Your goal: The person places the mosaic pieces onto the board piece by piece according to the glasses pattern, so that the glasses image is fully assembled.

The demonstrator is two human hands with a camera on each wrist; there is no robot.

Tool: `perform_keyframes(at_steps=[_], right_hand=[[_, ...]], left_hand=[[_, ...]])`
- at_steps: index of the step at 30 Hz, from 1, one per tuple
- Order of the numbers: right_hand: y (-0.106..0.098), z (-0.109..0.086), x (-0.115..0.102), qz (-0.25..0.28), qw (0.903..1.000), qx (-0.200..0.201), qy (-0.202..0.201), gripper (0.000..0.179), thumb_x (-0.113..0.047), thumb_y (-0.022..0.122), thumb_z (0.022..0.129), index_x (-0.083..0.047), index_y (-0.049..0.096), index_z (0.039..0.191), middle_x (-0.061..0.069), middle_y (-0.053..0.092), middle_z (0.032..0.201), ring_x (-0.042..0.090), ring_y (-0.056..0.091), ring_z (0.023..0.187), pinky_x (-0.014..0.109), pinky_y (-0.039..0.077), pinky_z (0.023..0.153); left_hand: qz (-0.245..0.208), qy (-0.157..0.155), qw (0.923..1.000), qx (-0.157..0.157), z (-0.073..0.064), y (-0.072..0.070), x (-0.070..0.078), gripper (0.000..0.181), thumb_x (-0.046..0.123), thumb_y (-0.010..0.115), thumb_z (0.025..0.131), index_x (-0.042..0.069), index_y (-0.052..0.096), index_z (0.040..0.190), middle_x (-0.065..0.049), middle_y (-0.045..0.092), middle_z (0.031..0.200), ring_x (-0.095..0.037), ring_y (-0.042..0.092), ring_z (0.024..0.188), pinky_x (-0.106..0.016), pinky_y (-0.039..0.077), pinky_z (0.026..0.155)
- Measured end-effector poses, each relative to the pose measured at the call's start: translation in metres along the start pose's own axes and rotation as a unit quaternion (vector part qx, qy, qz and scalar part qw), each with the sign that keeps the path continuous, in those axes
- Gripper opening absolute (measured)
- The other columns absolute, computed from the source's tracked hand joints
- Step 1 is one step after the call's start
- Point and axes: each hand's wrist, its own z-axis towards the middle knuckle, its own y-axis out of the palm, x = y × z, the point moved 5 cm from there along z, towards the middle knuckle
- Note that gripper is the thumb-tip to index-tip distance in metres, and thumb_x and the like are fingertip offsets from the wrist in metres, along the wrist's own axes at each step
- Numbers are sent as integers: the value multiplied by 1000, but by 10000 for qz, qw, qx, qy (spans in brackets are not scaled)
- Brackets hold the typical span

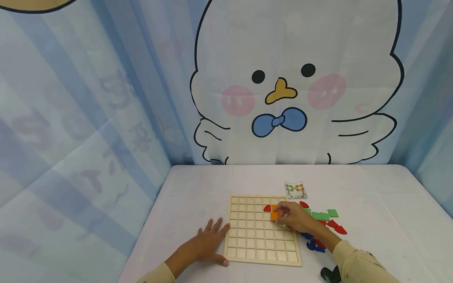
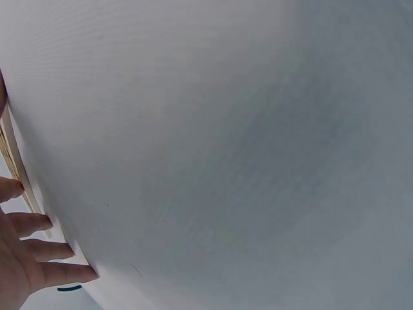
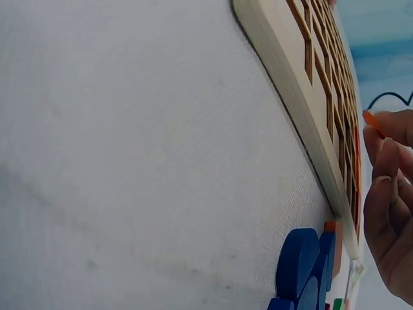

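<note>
A pale wooden grid board [image 1: 250,243] lies on the table. My left hand [image 1: 210,243] rests beside it with spread fingers, the index fingertip and thumb at its left edge. Over the board's upper right part, my right hand [image 1: 296,217] pinches a small orange square tile [image 3: 372,123] between thumb and fingertip. Just beyond that tile, another orange piece [image 1: 274,207] sits in the grid, partly hidden by the fingers. A red rounded piece [image 1: 267,208] lies in the cell to its left. In the left wrist view, the left fingers [image 2: 58,274] are straight.
Right of the board lie green tiles [image 1: 332,213], red pieces [image 1: 340,230] and blue pieces [image 1: 310,245], some under the right forearm. A small printed pattern card [image 1: 295,190] is behind the board. Near the right sleeve lies a dark object [image 1: 330,275]. A cartoon-printed curtain [image 1: 279,149] hangs behind the table.
</note>
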Motion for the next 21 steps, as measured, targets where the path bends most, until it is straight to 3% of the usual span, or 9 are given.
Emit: perform_keyframes(at_steps=[11,16,21], right_hand=[[6,8,-1,-142,9996,246,-64,27,-9,76,86,-2,67,110,-1,65,79,7,52,61,21,44,54],[10,12,1,-236,9990,317,210,27,-12,77,86,-5,69,111,-3,64,79,10,55,69,22,47,60],[15,16,1,-545,9974,331,325,24,-13,79,85,-7,70,107,-3,61,78,11,54,65,22,45,58]], left_hand=[[46,36,10000,36,0,-1,1,111,69,77,70,24,29,159,-16,20,167,-49,20,150,-72,33,108],[78,33,10000,34,0,0,0,111,68,77,70,23,29,159,-16,21,167,-49,21,150,-72,34,107],[98,30,9999,37,-1,-1,1,110,68,77,70,23,30,159,-16,21,167,-49,21,150,-72,34,107]])
